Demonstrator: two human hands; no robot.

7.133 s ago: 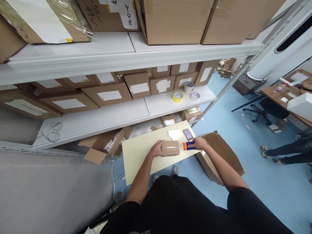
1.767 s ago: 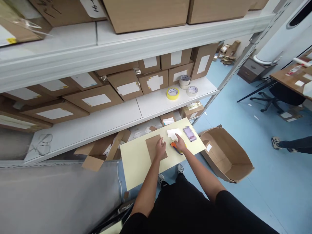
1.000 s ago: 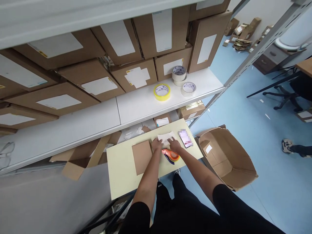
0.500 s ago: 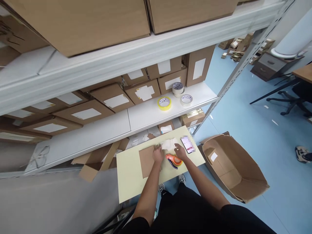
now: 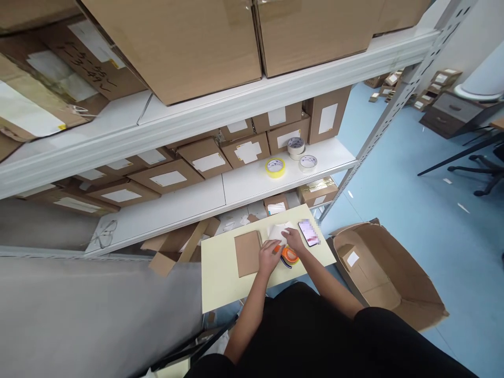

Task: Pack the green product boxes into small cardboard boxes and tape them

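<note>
Both hands bunched up over a small white paper sheet, mid-surface

Fingers of the left hand (image 5: 269,257) and right hand (image 5: 293,240) meet on the small white paper sheet (image 5: 277,232) and look pinched onto it, though it's too tiny to say how tight the grip is. The sheet sits on the pale yellow rectangular surface (image 5: 220,278), near its far edge. Just under the hands is an orange-and-blue tape dispenser (image 5: 289,255), and touching the left hand's side lies a flat brown cardboard box (image 5: 248,253). A smartphone with a lit screen (image 5: 308,233) is right beside the right hand. Further out: an open crumpled brown carton (image 5: 384,275) on the blue floor, and a yellow tape roll (image 5: 275,167) on the white shelf (image 5: 244,184).
</note>
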